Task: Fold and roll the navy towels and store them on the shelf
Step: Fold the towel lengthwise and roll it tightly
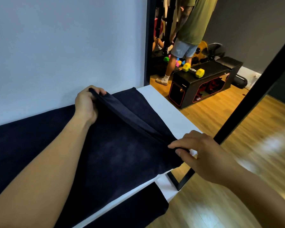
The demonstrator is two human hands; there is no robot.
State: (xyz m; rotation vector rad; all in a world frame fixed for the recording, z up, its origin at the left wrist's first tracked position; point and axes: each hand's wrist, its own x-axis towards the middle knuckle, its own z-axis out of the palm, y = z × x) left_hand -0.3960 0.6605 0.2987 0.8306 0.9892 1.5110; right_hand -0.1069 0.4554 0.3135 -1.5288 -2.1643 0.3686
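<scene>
A navy towel (115, 155) lies spread along the white shelf board (169, 109). Its right end is lifted into a fold. My left hand (87, 104) grips the far corner of that fold near the wall. At the shelf's front edge my right hand (199, 153) pinches the near corner between thumb and fingers. The folded edge stretches taut between both hands, above the flat part of the towel. More navy cloth (135, 209) shows on the lower level under the board.
The black shelf frame (247, 106) slants down on the right. Beyond the shelf's end lies wooden floor (237, 203), where a person in a green shirt (192, 22) stands by a black bench (204, 79) with a yellow dumbbell (194, 70). A white wall (64, 46) backs the shelf.
</scene>
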